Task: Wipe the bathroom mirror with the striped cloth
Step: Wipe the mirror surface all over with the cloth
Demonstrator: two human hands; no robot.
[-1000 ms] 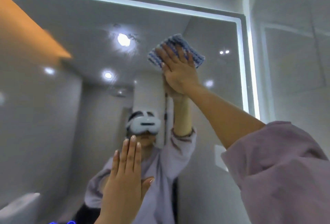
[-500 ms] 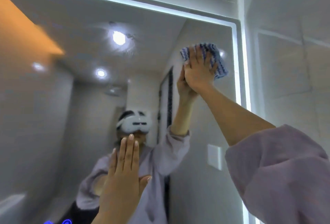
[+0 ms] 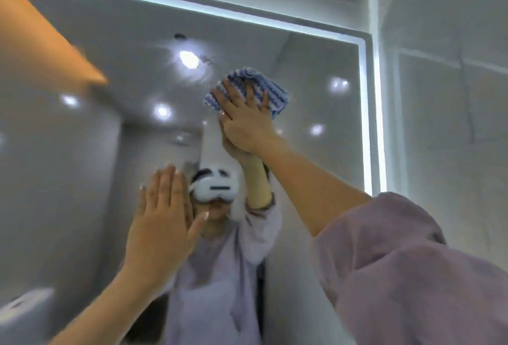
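Where the view begins, at its lower right, a lilac sleeve point(image 3: 398, 276) is pushed back from the right forearm point(image 3: 310, 179), which rises bare toward the upper centre.

**Left hand.** The left hand point(image 3: 162, 223) is raised at lower centre, its back to the camera and its palm toward the glass. The grip is released: four fingers are straight and closed together, the thumb stands out to the right, and the hand holds nothing. The view does not show whether the palm touches the glass.

**Right hand.** The right hand point(image 3: 244, 124) lies flat on the striped cloth point(image 3: 275, 94), its back to the camera. The grip is released here too: the fingers are straight and spread, pressing the cloth against the glass. No finger curls round the fabric.

**Cloth.** The blue-and-white striped cloth is bunched between the palm and the mirror point(image 3: 316, 69), in the upper central part of the glass. Its folds show above and to the right of the fingertips. It lies well clear of the mirror's top and right edges.

**Mirror.** The glass reflects the person's raised arm meeting the right hand at the wrist, a white headset point(image 3: 217, 188), several ceiling lamps point(image 3: 188, 58) and an orange panel point(image 3: 41, 50) at upper left. The reflected image is slightly blurred.

**Surround.** A lit light strip point(image 3: 365, 124) runs along the top and right edges of the mirror. Beyond it, at right, stands a pale tiled wall point(image 3: 453, 124).
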